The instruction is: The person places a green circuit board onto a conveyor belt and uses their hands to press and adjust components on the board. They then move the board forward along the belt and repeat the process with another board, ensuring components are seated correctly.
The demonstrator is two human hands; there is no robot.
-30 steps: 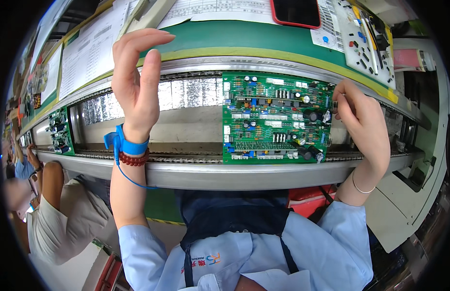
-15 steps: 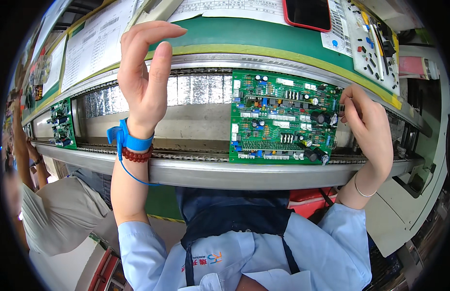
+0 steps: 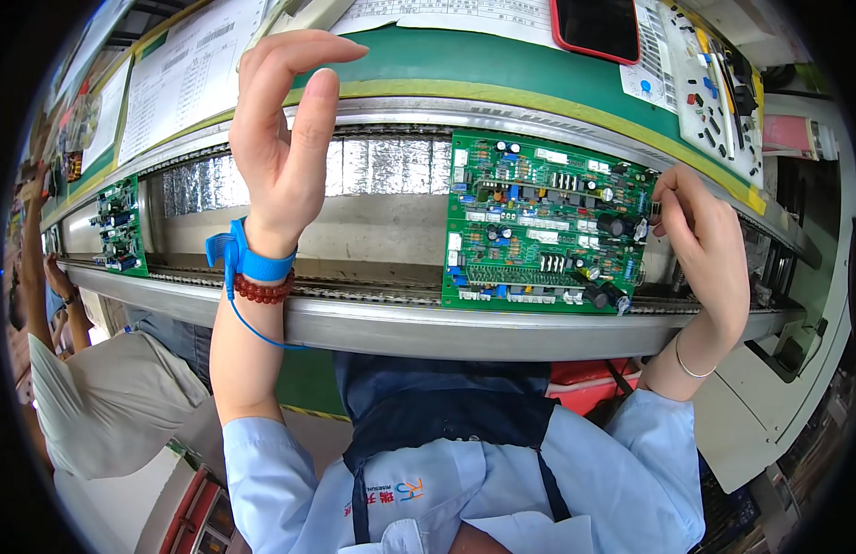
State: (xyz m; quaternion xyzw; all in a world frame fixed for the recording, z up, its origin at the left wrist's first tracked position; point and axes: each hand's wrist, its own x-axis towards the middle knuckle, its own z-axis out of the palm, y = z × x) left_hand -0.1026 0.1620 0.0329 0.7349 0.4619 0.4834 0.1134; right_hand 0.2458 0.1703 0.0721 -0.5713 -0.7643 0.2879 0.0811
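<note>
A green circuit board [image 3: 516, 242], crowded with capacitors, white connectors and other small parts, lies across the two rails of a conveyor. My right hand [image 3: 700, 226] is at its right edge, thumb and fingers pinched together beside the upright parts there. What sits between those fingertips is too small to make out. Raised over the conveyor, well left of the board, my left hand [image 3: 285, 148] has its thumb and fingers apart and holds nothing. Around that wrist are a blue strap [image 3: 262, 268] with a thin cord and a red beaded bracelet [image 3: 264, 292].
Another populated board [image 3: 120, 226] stands farther left on the conveyor [image 3: 382, 328]. Beyond the far rail lie printed sheets [image 3: 183, 74], a red-edged phone [image 3: 596, 28] and a white tray [image 3: 696, 111] of loose components. A co-worker's arms and sleeve [image 3: 123, 397] show at the left.
The board and the things on the far bench appear slightly farther right in the picture. My left hand sits a little higher, still spread; my right hand keeps its pinch at the board's edge.
</note>
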